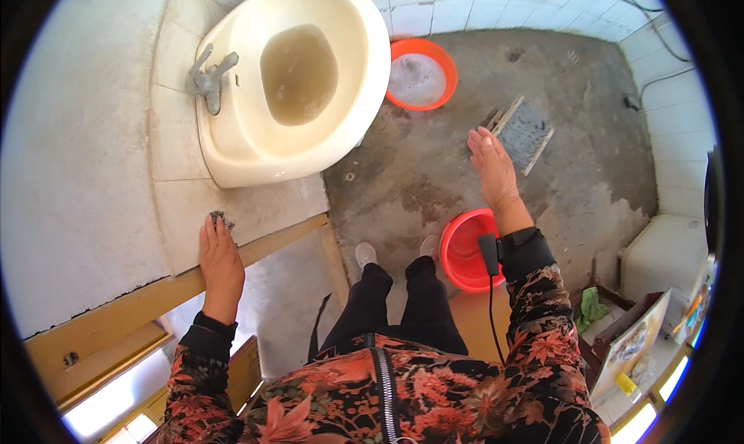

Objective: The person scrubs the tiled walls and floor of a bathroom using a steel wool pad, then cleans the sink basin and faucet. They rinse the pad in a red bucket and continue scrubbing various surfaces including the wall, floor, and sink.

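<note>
My left hand [220, 261] lies against the pale tile ledge [279, 203] beside the washbasin. Under its fingertips sits a small dark grey tangle, apparently a steel wool scourer [222, 218], mostly covered by the fingers. The cream ceramic washbasin [232, 136] holds cloudy brownish water [299, 75]. A grey two-handled tap [208, 83] stands on its rim. Nothing is in my right hand [493, 168], which is raised over the floor with its fingers stretched out. Below my right wrist is a red plastic basin [456, 252], partly hidden by the sleeve.
An orange plastic basin [450, 75] with foamy water stands by the wall. A small low stool or board [520, 133] rests on the wet concrete floor [587, 136]. A black device [490, 255] with a cable hangs at my right cuff. A green cloth [592, 309] lies lower right.
</note>
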Tool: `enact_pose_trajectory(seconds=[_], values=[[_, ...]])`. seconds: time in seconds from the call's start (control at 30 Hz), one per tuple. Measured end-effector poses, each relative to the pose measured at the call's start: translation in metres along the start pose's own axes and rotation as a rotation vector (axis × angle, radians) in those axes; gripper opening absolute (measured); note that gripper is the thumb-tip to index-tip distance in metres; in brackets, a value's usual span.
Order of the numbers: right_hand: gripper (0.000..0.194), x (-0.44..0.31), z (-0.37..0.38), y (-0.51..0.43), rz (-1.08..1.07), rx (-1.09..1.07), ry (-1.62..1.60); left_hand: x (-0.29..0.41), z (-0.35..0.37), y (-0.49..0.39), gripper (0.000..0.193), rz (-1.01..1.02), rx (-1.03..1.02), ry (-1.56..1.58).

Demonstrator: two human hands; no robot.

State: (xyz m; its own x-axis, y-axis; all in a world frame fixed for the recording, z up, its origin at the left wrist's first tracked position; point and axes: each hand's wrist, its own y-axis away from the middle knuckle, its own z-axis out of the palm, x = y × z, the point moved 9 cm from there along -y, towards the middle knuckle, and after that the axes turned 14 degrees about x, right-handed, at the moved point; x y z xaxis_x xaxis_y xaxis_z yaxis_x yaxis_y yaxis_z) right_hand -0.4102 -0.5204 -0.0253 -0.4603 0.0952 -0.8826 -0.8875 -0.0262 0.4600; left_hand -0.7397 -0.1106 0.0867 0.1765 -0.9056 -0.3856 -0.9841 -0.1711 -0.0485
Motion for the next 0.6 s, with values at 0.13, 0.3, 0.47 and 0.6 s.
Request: enact_pose_trajectory(seconds=[0.13,0.3,0.47,0.6], values=[[0.057,0.034,0.008,-0.013,0.079,-0.028,-0.183,0.01,0.053,0.002,0.043,-0.035,-0.199,-0.059],[0.054,0.09,0.017,-0.017,0.166,-0.025,-0.388,0.031,0.116,0.0,0.047,0.024,-0.299,-0.11],[0.054,0.166,-0.001,-0.021,0.261,0.018,-0.568,0.074,0.19,-0.014,0.048,0.142,-0.326,-0.054],[0.053,0.251,-0.018,-0.012,0.341,0.105,-0.609,0.127,0.253,-0.022,0.046,0.212,-0.364,0.003]])
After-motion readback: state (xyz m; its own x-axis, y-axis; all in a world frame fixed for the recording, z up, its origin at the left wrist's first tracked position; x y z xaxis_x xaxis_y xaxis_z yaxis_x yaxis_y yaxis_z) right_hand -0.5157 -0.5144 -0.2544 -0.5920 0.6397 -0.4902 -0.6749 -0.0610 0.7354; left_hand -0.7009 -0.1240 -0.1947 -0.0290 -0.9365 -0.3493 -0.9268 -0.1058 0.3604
